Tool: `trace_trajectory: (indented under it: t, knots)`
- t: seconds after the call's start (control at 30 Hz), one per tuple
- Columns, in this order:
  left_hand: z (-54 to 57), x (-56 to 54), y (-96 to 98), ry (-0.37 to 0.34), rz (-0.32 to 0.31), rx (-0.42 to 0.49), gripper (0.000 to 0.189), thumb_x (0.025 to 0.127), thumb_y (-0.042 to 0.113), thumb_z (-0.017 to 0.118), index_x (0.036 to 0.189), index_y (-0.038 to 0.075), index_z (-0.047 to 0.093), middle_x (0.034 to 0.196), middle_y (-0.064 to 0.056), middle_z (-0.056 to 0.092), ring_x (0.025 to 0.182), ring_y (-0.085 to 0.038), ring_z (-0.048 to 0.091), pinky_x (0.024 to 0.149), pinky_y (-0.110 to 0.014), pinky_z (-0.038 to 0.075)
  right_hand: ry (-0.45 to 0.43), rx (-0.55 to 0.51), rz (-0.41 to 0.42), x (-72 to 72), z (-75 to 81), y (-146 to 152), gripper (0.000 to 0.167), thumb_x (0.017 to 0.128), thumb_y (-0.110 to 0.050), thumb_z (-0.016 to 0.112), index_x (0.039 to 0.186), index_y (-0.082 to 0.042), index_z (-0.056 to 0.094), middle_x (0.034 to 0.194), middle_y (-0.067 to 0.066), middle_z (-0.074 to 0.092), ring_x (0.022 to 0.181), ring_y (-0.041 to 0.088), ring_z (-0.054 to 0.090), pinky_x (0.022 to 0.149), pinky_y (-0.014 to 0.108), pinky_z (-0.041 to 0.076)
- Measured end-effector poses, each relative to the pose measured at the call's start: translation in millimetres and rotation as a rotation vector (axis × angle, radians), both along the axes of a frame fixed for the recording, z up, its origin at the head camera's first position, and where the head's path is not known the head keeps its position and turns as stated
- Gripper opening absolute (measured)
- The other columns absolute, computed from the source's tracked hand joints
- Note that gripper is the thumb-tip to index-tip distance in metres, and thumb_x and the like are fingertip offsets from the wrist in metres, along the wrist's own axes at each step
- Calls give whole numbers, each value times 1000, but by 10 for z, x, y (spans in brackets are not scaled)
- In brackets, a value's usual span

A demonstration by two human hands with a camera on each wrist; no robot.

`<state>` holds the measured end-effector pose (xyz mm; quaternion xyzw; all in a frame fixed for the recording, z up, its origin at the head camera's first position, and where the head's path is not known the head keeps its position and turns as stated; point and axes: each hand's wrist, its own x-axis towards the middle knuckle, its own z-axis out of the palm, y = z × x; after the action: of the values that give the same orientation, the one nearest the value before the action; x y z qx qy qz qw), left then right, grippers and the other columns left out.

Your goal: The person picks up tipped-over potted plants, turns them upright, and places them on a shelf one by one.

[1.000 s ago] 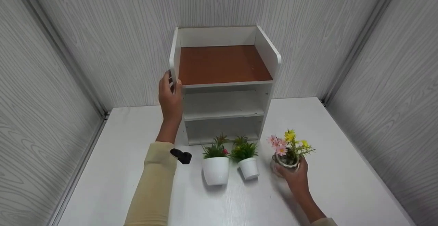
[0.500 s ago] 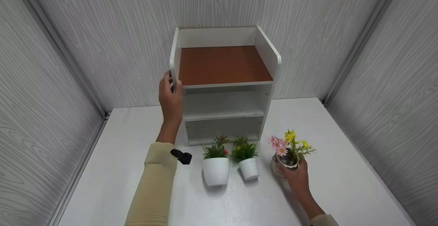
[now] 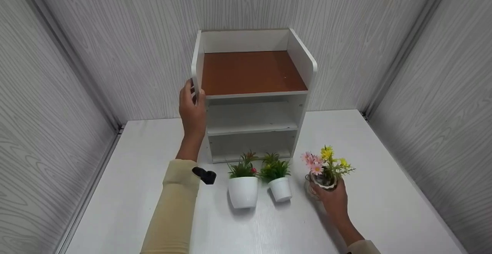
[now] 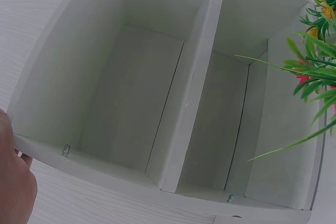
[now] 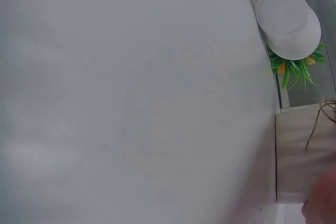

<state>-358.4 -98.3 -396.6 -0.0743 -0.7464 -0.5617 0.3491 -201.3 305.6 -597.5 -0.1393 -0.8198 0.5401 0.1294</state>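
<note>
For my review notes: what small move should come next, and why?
Probably raise the flower pot toward the brown top board: the right hand grips the pot, the left hand holds the side of the shelf unit, and the larger white pot and smaller white pot are before the lowest opening.

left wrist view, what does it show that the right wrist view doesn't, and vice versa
Only the left wrist view: the left hand and a small red flower.
Only the right wrist view: the right hand, two smooth round white pots and thin brown twine.
Both: part of the white open shelf unit and a green leafy plant with yellow-orange blooms.
</note>
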Motion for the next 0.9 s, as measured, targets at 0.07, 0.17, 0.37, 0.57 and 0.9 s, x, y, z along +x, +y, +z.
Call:
trace_trajectory:
  t: [0.07, 0.17, 0.37, 0.57, 0.9]
  knots:
    - [8, 7, 8, -6, -6, 0, 51, 106, 29, 51, 152, 9, 40, 143, -8, 51, 134, -16, 49, 113, -32, 45, -3, -4, -15, 6, 17, -2, 103, 80, -47, 84, 153, -1, 28, 150, 21, 43, 140, 36, 42, 112, 53, 41]
    - [14, 8, 13, -14, -10, -12, 52, 107, 30, 50, 152, 9, 39, 142, -8, 50, 134, -16, 49, 113, -32, 45, -15, -6, -31, 19, 58, -14, 107, 79, -51, 83, 155, -2, 27, 152, 21, 41, 141, 36, 41, 112, 53, 40]
    - [6, -9, 2, 11, 0, -17, 50, 107, 29, 50, 151, 9, 40, 141, -8, 51, 132, -16, 49, 112, -34, 46, -7, 2, -41, 58, 148, -76, 106, 78, -53, 83, 154, -2, 29, 151, 20, 42, 140, 35, 42, 111, 52, 42]
    - [2, -10, -3, 32, -9, -10, 49, 107, 27, 51, 151, 8, 41, 140, -8, 52, 131, -16, 50, 112, -34, 46, 27, 56, -61, 90, 299, -140, 104, 77, -53, 84, 152, -2, 34, 147, 19, 47, 136, 35, 46, 108, 54, 44]
    - [-18, -19, -4, 28, -13, -4, 48, 107, 28, 50, 150, 9, 42, 140, -7, 52, 131, -16, 50, 112, -32, 46, 44, 74, -51, 173, 761, -335, 105, 75, -57, 83, 152, -4, 35, 149, 18, 45, 138, 34, 47, 108, 52, 48]
